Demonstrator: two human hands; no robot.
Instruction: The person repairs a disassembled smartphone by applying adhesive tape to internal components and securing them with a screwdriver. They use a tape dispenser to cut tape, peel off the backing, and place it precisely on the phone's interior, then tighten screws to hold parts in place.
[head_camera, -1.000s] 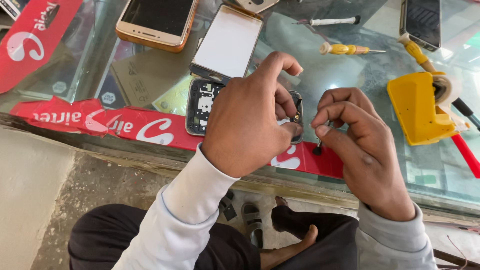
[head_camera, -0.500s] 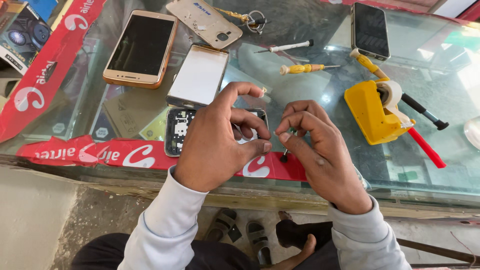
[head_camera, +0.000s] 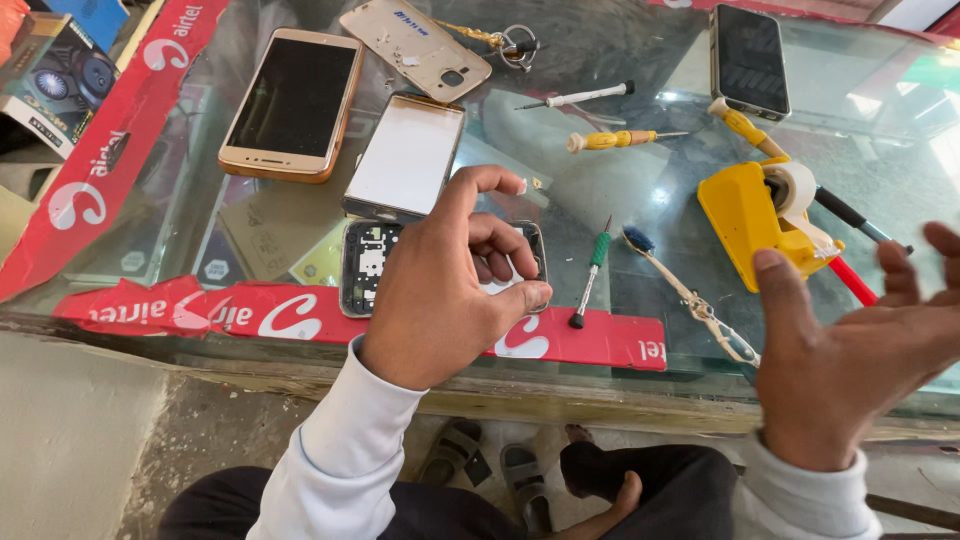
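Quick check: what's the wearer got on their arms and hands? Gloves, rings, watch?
Both hands are bare: no gloves, rings or watch visible. The left hand comes out of a long white sleeve with a plain cuff; the right hand out of a light grey-white sleeve. No markings show on either.

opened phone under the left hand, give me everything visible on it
The opened phone lies flat on the glass counter, back cover off, showing a dark frame with pale metal shields and small parts inside. The left hand covers its middle, thumb and fingers at its right edge. It sits below the white-faced panel, just above the red strip.
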